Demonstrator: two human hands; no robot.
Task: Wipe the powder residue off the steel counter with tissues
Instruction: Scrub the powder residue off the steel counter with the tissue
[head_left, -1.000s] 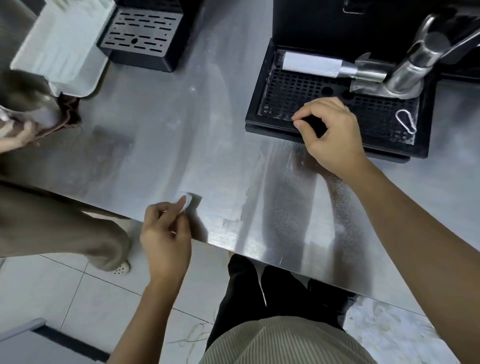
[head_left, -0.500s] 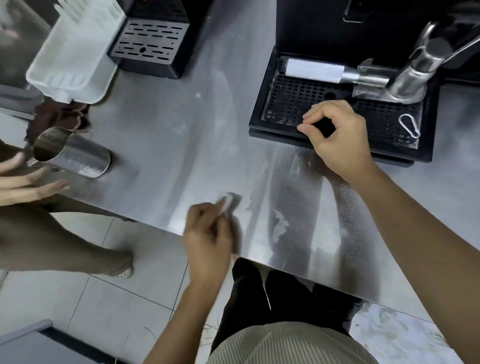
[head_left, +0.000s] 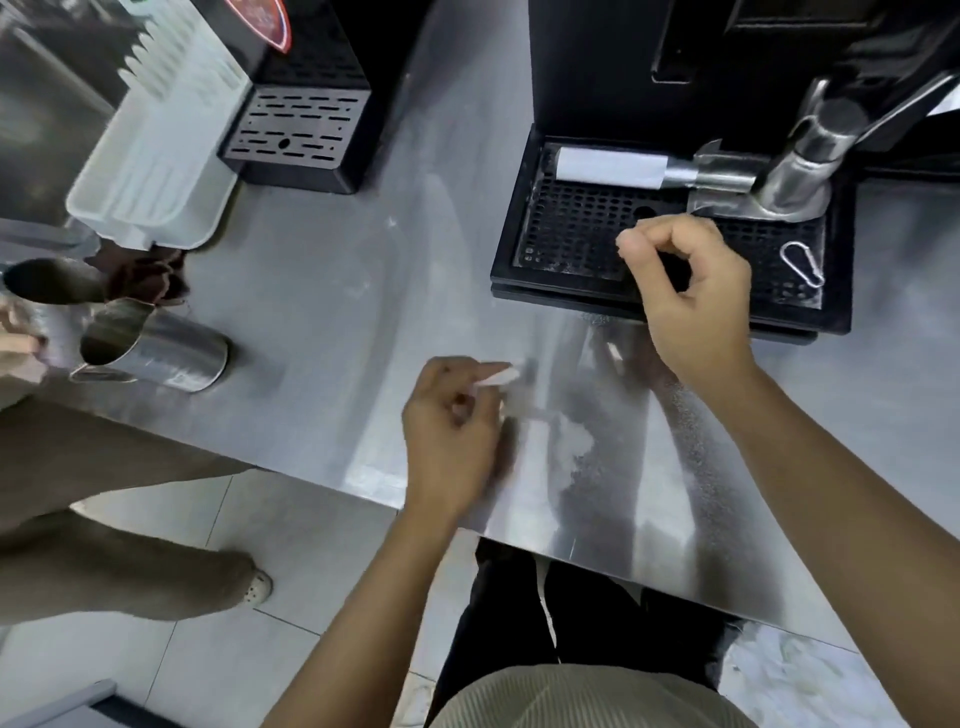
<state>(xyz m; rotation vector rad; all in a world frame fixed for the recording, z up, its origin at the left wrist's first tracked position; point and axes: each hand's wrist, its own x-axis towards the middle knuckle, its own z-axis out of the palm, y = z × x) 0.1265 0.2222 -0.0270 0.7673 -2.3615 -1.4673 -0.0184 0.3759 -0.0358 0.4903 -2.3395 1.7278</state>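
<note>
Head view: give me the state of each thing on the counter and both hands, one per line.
Left hand: pinching a tissue on the counter.
Right hand: curled, over the drip tray's front edge; contents unclear.
Powder: white patch unwiped.
Steel jug: lying on its side.
Clip: lying on the grille.

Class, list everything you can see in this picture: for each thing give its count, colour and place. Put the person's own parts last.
counter: one, steel, centre
powder: white patch, near front edge
drip trays: two, black, rear
portafilter: one, steel, white handle, on right tray
carabiner: one, silver, right tray
bin: one, white, rear left
pitchers: two, steel, left
tissue: one, white, in left fingers
left hand: front edge
right hand: curled, over right tray's front
</note>
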